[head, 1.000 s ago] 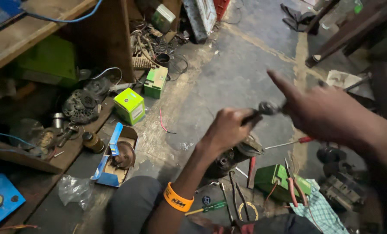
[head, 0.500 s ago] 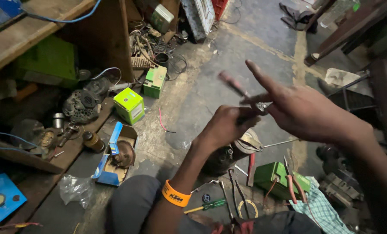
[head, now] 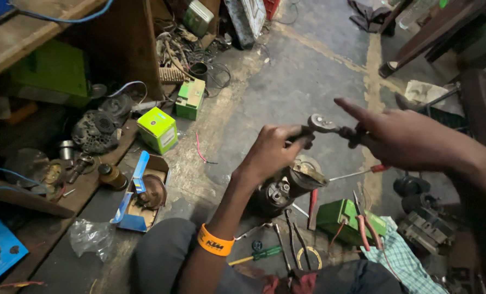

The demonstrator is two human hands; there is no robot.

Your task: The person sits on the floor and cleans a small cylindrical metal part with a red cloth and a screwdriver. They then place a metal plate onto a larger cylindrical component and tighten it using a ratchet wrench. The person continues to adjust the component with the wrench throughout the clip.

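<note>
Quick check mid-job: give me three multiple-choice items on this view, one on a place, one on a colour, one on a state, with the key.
1. Where does the cylindrical motor housing sit?
A. on the wooden shelf
B. on the floor below the left hand
C. inside the blue box

2. What colour is the wristband on the left forearm?
A. orange
B. white
C. black

3. How is the ratchet tool held?
A. lying loose on the floor
B. by the right hand alone
C. by both hands, above the housing

Key: 1 B, the housing stands on the floor under the left hand. 2 A, the band shows orange. 3 C, the left hand and the right hand grip it at either end.
</note>
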